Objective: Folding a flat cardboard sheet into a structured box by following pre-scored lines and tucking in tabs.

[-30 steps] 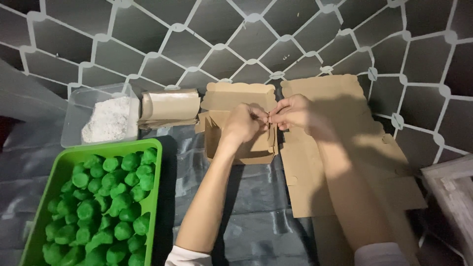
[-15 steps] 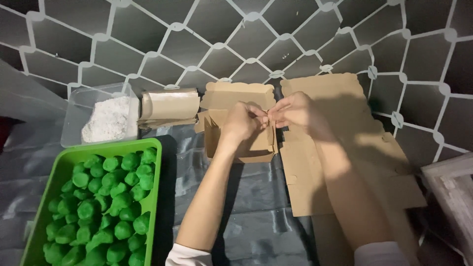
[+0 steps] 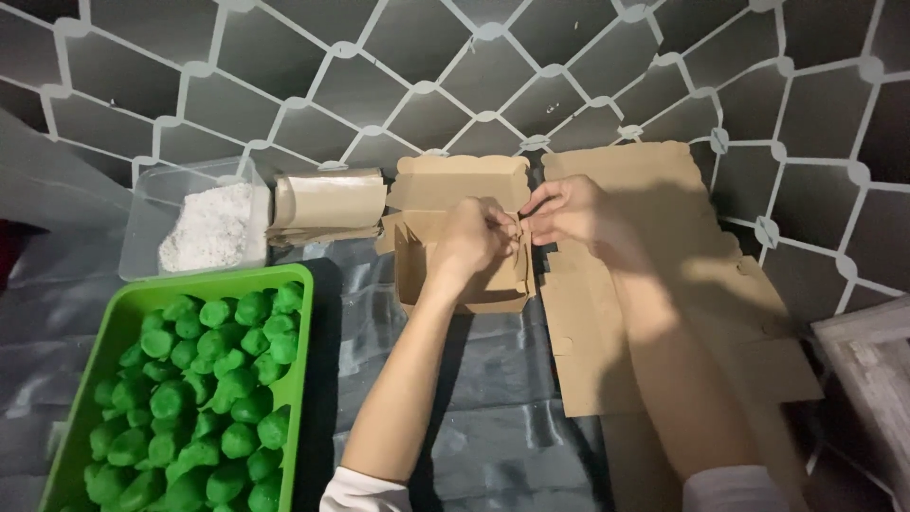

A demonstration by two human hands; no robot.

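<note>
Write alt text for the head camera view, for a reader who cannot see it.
Two bare hands, left hand and right hand, meet at the right wall of a small open brown cardboard box on a dark plastic sheet. Flat box blanks lie to the right; a green tray of green balls, a clear tub of white powder and folded paper sit left.

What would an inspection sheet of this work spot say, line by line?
Surface: floor covered with dark wrinkled plastic sheet.
Job's things: brown cardboard box, partly folded, lid flap up; both hands at its right wall.
Clutter: green tray full of green balls; clear tub of white powder; stack of folded brown boxes; flat cardboard blanks under the right arm.
Grippers: left hand and right hand, bare, pinching a box flap.
Cables: nothing seen.
Surroundings: dark wall with white net pattern; wooden frame at right.
</note>
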